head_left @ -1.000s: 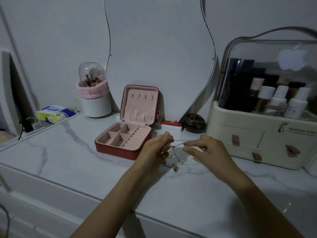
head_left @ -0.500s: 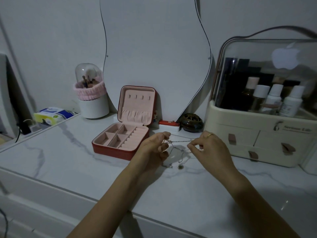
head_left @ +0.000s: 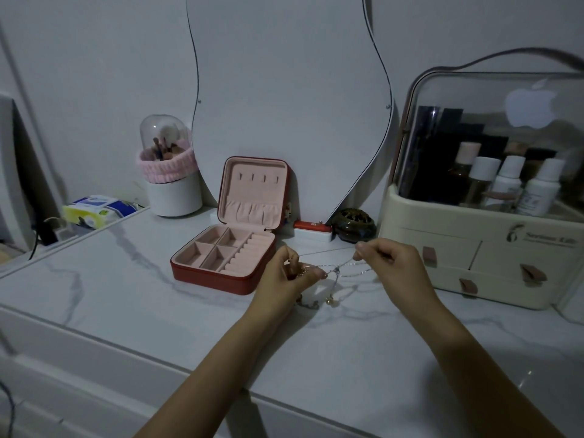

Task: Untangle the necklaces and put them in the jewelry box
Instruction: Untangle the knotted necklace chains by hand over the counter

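Thin tangled necklaces [head_left: 339, 269] stretch between my two hands above the marble tabletop, with small pendants dangling near the surface. My left hand [head_left: 286, 281] pinches one end of the chains just right of the jewelry box. My right hand [head_left: 392, 267] pinches the other end and holds it slightly higher. The red jewelry box [head_left: 202, 273] stands open with a pink lining, its lid upright and its compartments holding nothing I can see.
A wavy mirror [head_left: 284, 105] leans on the wall behind the box. A cream cosmetics organiser [head_left: 493, 267] with bottles stands at the right. A brush holder [head_left: 172, 181] and tissue pack [head_left: 94, 211] sit at the back left, a dark round dish [head_left: 355, 224] behind my hands.
My hands have drawn apart, the right one moving right and up, so the chains are stretched wider between them. The pendants hang lower near the tabletop.
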